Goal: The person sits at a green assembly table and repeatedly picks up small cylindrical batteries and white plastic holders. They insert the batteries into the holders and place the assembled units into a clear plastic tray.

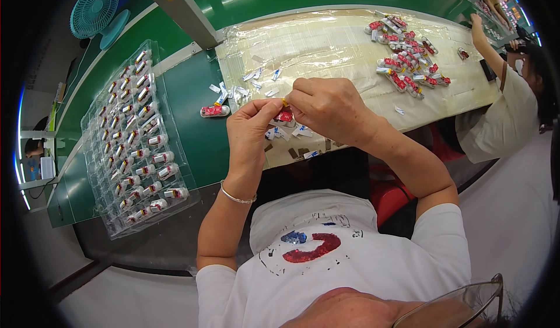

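In front of my chest, my left hand (pixel 251 127) and my right hand (pixel 329 107) meet in a pinch, fingertips nearly touching. Between them is a small red-and-white oblong piece (pixel 284 117) with a yellow bit (pixel 284 102) at its upper end; my fingers cover much of it. A similar red-and-white piece (pixel 214 111) lies by itself just left of my left hand. Small white-and-blue paper strips (pixel 255 76) are scattered beyond my hands, and more strips (pixel 302 131) lie under them beside short brown strips (pixel 300 153).
At left, a clear plastic tray (pixel 87 130) holds rows of similar pieces. A loose pile of pieces (pixel 408 60) is on the taped, cream-covered green table (pixel 309 42). A grey post (pixel 181 10) rises behind. A turquoise fan (pixel 94 10) stands far left; another person (pixel 504 103) sits at right.
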{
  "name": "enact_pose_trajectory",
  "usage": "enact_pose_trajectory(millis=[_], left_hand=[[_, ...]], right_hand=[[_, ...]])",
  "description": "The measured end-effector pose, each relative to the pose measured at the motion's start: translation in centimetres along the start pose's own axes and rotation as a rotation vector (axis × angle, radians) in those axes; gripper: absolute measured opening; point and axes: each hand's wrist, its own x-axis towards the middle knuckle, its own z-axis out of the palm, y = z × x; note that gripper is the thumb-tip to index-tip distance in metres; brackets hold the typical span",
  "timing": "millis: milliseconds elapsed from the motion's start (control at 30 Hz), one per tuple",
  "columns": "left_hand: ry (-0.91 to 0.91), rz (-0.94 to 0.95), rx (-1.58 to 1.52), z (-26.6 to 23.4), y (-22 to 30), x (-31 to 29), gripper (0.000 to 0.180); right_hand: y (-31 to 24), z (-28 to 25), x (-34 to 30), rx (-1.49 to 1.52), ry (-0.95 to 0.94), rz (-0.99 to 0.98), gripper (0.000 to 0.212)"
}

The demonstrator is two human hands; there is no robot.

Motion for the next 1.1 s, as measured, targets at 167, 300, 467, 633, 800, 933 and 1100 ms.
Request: enact_pose_trajectory(millis=[167,300,467,633,800,933,1100], left_hand=[[0.006,0.011,-0.001,0.5,0.2,-0.1,0.014],[-0.022,0.01,0.012,0.5,0.2,0.0,0.012],[-0.031,-0.006,0.01,0.7,0.7,0.0,0.011],[-0.042,0.002,0.015,0.9,0.6,0.1,0.011],[-0.024,0.013,0.011,0.8,0.3,0.2,0.011],[-0.019,0.03,0.022,0.8,0.6,0.2,0.011],[-0.039,0.029,0.024,0.5,1.0,0.1,0.011]], right_hand=[[0.4,0.1,-0.1,0.015,0.027,0.033,0.011],[0.8,-0.3,-0.4,0.049,0.026,0.039,0.008],[0.9,-0.9,-0.5,0.051,0.0,0.033,0.008],[0.9,-0.7,-0.6,0.025,0.028,0.019,0.01],[0.7,-0.4,-0.3,-0.004,0.067,0.015,0.014],[0.8,0.1,-0.1,0.009,0.085,0.05,0.013],[1.3,0.1,0.0,0.438,0.075,0.291,0.007]])
